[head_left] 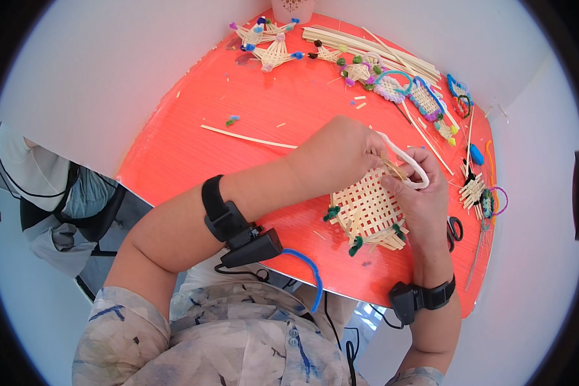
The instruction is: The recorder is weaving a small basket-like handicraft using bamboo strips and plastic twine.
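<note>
A square mat woven from pale flat strips (370, 202) is tilted over the red table, with dark green pipe cleaner (356, 245) wrapped around strip ends at several corners. My right hand (428, 193) grips the mat's far right corner between thumb and fingers. A white pipe cleaner (405, 156) arches from my left hand to my right, beside that corner. The fingers of my left hand (360, 141) are pinched together at the strip ends there, seemingly on the white pipe cleaner; the hand's back partly hides them.
On the red table (193, 161), woven star shapes (275, 55) lie at the far left. Loose strips (373, 51) and small colourful woven pieces (424, 100) line the far right. Black scissors (455, 231) rest beside my right wrist. A blue pipe cleaner (312, 276) hangs over the near edge.
</note>
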Demonstrator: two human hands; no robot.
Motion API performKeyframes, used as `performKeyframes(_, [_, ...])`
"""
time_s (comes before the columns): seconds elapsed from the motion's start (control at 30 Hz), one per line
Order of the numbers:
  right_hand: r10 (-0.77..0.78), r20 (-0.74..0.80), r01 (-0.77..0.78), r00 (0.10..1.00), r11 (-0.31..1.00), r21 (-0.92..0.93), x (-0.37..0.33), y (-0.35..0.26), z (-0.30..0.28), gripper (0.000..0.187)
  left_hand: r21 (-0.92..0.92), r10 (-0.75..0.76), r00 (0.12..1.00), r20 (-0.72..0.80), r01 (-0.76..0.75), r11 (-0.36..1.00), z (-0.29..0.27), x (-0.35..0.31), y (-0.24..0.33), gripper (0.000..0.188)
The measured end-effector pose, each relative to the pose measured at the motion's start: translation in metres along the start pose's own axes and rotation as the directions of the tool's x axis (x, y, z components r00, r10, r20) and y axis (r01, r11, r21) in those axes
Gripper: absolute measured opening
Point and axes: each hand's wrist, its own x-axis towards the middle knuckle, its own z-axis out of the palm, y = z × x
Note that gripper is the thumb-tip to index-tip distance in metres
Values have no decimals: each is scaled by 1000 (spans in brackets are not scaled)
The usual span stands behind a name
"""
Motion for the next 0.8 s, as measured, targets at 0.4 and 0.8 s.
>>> performKeyframes(0.4, [-7,53,10,999,998,-66,4,7,-3,33,50,-78,997,-5,78,996,0,1,-3,13])
performKeyframes(0.8, [-316,-17,286,948,877,-387,1,5,-2,9,189,108,993,-43,-98,977,6,-1,-8,13])
